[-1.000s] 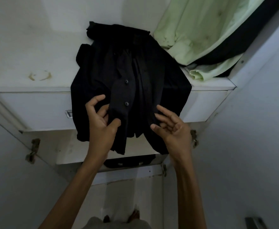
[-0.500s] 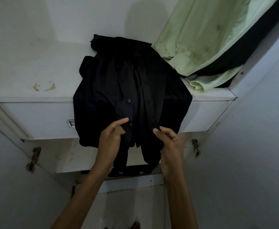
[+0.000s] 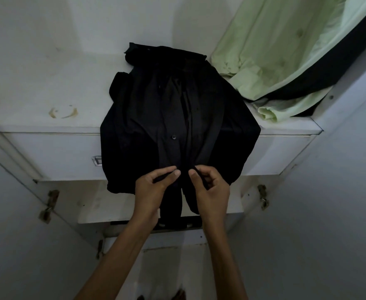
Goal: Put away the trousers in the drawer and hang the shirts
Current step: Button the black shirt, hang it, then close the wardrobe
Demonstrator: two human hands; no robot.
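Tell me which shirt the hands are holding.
The black shirt, draped over the shelf: left hand and right hand pinch its front. The green shirt beside it is untouched.

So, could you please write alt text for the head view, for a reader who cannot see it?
The left hand and right hand pinch the front of a black shirt draped over a white shelf; a green shirt hangs to its right.

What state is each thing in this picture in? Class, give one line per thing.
Black shirt: draped over the shelf edge, hanging across the drawer front, lower front edges pinched together.
Green shirt: crumpled, coming down from the upper right, cuff resting on the shelf.
Drawer: shut, handle partly covered by the black shirt.
Left hand: pinches the black shirt.
Right hand: pinches the black shirt.
Shelf: stained with a ring mark.
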